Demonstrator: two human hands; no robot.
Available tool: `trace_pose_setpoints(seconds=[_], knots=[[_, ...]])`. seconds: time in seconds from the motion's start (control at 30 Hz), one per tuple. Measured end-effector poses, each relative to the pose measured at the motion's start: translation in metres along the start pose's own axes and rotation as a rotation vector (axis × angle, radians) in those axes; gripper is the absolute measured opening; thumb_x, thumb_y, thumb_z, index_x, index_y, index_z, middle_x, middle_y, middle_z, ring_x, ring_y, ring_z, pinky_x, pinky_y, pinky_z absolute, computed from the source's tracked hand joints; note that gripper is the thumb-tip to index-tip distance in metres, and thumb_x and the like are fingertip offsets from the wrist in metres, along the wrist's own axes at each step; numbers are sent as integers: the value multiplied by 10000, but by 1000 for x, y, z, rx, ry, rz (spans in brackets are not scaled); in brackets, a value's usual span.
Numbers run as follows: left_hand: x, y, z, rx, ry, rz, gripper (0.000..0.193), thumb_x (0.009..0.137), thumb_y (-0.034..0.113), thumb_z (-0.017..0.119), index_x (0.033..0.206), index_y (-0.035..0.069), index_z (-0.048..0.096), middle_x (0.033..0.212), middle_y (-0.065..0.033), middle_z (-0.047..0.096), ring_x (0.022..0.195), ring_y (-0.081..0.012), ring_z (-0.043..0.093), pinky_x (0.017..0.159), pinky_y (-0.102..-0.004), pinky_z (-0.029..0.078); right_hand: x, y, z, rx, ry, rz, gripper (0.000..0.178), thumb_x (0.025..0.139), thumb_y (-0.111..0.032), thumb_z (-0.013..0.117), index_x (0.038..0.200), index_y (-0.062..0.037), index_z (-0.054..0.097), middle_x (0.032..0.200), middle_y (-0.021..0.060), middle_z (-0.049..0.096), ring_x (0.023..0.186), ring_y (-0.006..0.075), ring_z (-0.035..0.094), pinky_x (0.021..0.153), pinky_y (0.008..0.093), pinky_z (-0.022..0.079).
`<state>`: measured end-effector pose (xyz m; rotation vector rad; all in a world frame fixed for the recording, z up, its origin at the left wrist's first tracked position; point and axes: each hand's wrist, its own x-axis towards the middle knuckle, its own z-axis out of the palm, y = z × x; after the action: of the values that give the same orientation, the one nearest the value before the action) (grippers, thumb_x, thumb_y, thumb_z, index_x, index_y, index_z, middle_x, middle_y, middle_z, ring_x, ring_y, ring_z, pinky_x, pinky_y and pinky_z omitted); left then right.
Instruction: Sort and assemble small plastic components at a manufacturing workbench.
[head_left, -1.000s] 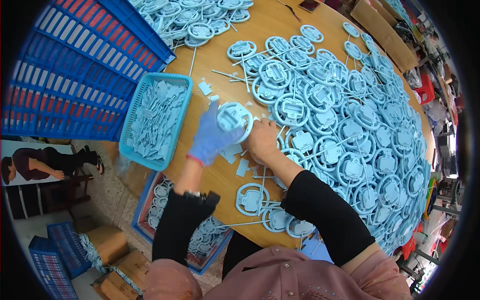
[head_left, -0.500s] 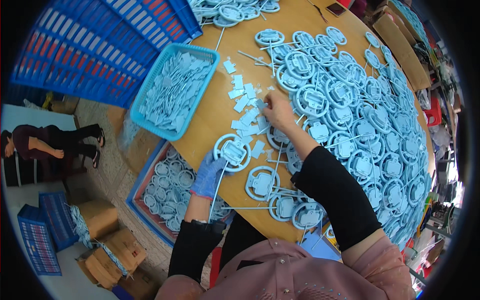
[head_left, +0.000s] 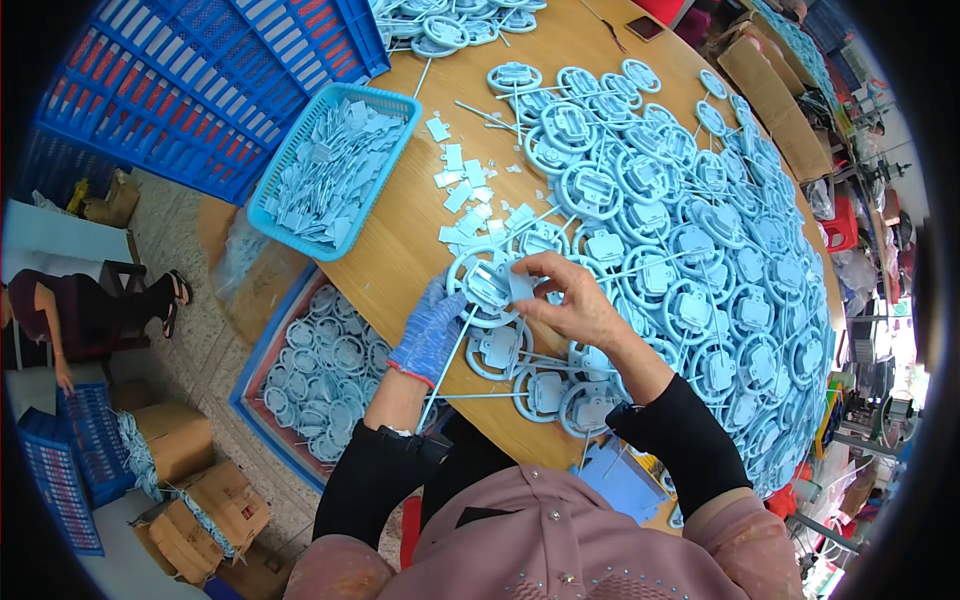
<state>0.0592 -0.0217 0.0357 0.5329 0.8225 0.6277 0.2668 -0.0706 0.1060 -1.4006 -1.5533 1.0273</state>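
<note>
My left hand (head_left: 432,327), in a blue knit glove, grips the left rim of a pale blue ring-shaped plastic part (head_left: 486,288) with a thin stem hanging down from it, held just above the wooden table (head_left: 400,230). My right hand (head_left: 570,298), bare, pinches a small pale rectangular piece (head_left: 521,286) at the centre of that ring. More small rectangular pieces (head_left: 468,195) lie scattered on the table just beyond the ring. A large heap of the same ring parts (head_left: 680,240) covers the table to the right.
A light blue basket (head_left: 268,215) of small pale pieces sits at the table's left edge. Below the table stands a blue tray (head_left: 258,375) of ring parts. Blue crates (head_left: 200,90) are stacked at upper left, cardboard boxes (head_left: 190,470) lie on the floor, and a seated person (head_left: 70,310) is at far left.
My left hand has come up from the table's edge with the ring part to the middle. My right hand drew back from the loose pieces and now pinches a small piece at the ring.
</note>
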Motion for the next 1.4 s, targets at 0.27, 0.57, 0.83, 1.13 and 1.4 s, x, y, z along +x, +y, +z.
trace_pose_setpoints(seconds=[0.27,0.57,0.83,1.13,1.4], knots=[[-18,-14,27,-26,-17,159,507,862,-23,491,1356,-12,377,1224,-142,534,1098,-214,565,926,-316,494,-7,-4,2,-121,19,47,220,825,-27,621,1043,-54,604,908,109,635,790,254,636,710,327,503],[-21,-23,35,-14,-21,171,412,880,15,511,1286,-9,446,1159,-103,563,1041,-170,574,886,-291,497,-24,-9,11,-286,155,-118,247,758,-23,677,994,-91,666,866,70,593,836,253,572,722,351,462],[-9,-43,44,155,49,208,395,867,156,662,1198,5,508,1102,-83,583,957,-153,582,806,-281,505,-43,4,25,-503,308,-221,355,736,-57,708,1087,-97,674,1189,129,542,1107,278,500,917,359,413],[-15,-21,53,167,16,209,473,816,151,712,1208,-2,496,1105,-105,579,969,-170,584,828,-288,506,-63,17,19,760,168,499,524,889,-189,654,1312,-12,400,1047,61,589,894,131,586,744,276,504],[-21,-22,88,295,7,54,467,752,224,774,1106,12,555,964,-81,631,820,-146,605,737,-297,505,-87,18,11,665,289,575,344,862,-185,674,1121,-27,510,939,22,593,828,94,554,691,251,434]])
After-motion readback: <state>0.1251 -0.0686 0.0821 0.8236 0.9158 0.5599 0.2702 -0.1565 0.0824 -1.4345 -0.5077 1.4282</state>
